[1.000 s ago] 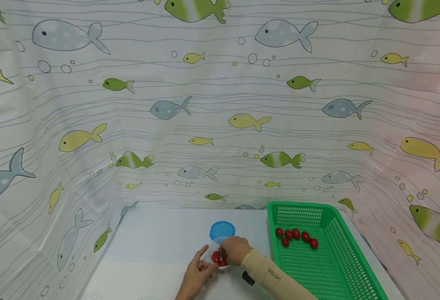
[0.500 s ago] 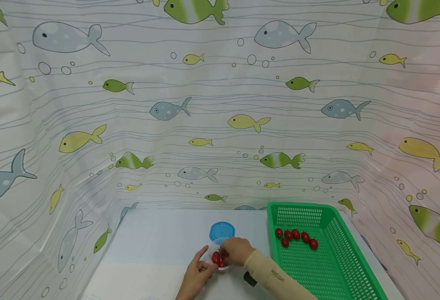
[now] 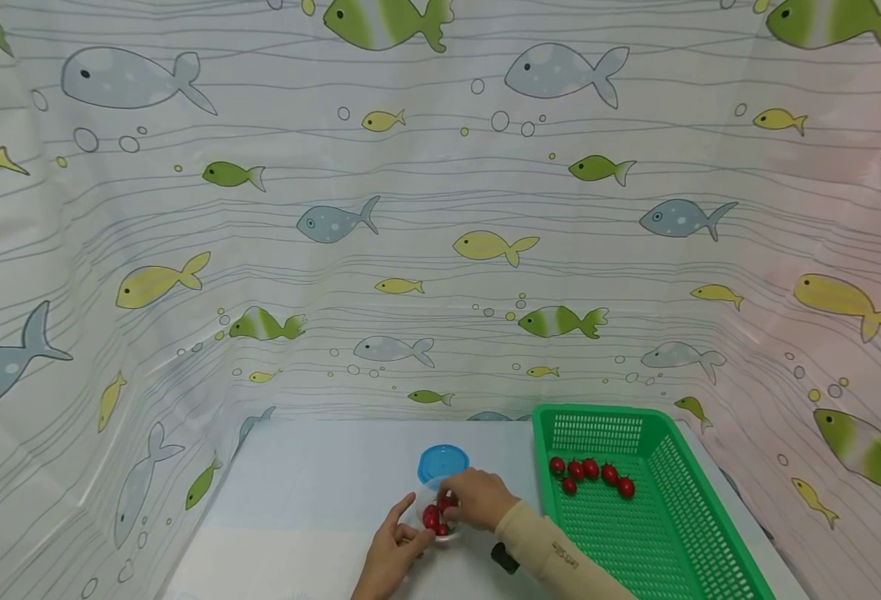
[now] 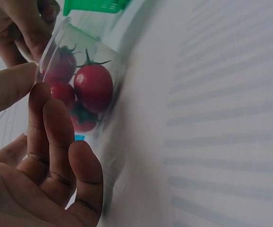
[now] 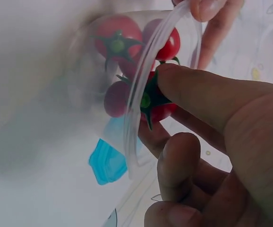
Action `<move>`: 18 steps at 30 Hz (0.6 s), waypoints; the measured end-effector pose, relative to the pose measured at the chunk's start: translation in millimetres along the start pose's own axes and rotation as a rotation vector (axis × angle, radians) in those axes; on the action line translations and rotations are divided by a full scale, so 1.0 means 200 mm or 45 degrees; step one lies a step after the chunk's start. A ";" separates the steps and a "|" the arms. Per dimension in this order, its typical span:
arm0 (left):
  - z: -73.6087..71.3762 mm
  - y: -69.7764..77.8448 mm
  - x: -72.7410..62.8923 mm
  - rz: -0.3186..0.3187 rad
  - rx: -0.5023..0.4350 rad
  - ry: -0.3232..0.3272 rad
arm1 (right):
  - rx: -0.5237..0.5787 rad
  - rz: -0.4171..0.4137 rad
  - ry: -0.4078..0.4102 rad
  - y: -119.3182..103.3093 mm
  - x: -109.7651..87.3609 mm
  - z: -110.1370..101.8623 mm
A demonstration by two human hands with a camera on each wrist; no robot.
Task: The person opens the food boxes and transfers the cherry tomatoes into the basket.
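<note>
A clear plastic cup (image 5: 82,61) stands on the white table, with several red cherry tomatoes (image 4: 94,88) inside, green stems on. My left hand (image 3: 393,547) steadies it from the left, thumb and a finger gripping its rim; the other fingers are loosely bent beside the wall in the left wrist view. Over the cup's mouth, my right hand (image 3: 481,500) pinches one cherry tomato (image 5: 164,112) between thumb and fingers. Its star-shaped green stem faces the right wrist camera, and it sits right at the rim. Part of the cup is hidden behind the right hand in the head view.
Just behind the cup lies a blue lid (image 3: 443,464). To the right stands a long green plastic basket (image 3: 723,525), with several more cherry tomatoes (image 3: 591,469) near its far left corner. Fish-printed sheeting (image 3: 410,317) walls in the table at the back and sides.
My right hand has shifted slightly to the right over the cup, and the tomato in its fingers shows more now. The left hand keeps its place at the rim.
</note>
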State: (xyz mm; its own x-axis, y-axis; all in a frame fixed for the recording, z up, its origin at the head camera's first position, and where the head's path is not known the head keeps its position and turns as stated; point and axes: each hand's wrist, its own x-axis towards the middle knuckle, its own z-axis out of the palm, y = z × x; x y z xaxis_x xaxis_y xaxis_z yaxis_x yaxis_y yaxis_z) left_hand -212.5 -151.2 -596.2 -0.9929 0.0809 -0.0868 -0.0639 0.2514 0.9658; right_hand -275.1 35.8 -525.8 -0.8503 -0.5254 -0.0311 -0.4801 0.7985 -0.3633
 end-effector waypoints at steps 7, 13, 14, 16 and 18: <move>0.00 0.01 -0.01 0.002 -0.031 -0.014 | 0.074 -0.015 0.032 0.01 0.00 -0.03; 0.00 0.00 0.00 -0.005 -0.027 -0.012 | 0.174 -0.082 0.069 0.03 -0.02 -0.07; 0.00 -0.01 0.00 -0.006 -0.029 -0.011 | 0.181 -0.090 0.077 0.03 -0.03 -0.08; 0.00 -0.01 0.01 -0.004 -0.027 -0.007 | 0.192 -0.107 0.096 0.05 -0.04 -0.09; 0.00 -0.01 0.01 0.001 -0.029 -0.005 | 0.214 -0.120 0.111 0.06 -0.05 -0.10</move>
State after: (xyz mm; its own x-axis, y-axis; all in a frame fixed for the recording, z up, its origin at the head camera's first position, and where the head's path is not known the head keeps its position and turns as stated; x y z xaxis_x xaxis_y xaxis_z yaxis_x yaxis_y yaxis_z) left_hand -213.4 -151.3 -598.6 -0.9926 0.0845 -0.0868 -0.0654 0.2294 0.9711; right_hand -276.9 56.6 -511.0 -0.8225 -0.5619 0.0885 -0.5215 0.6829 -0.5115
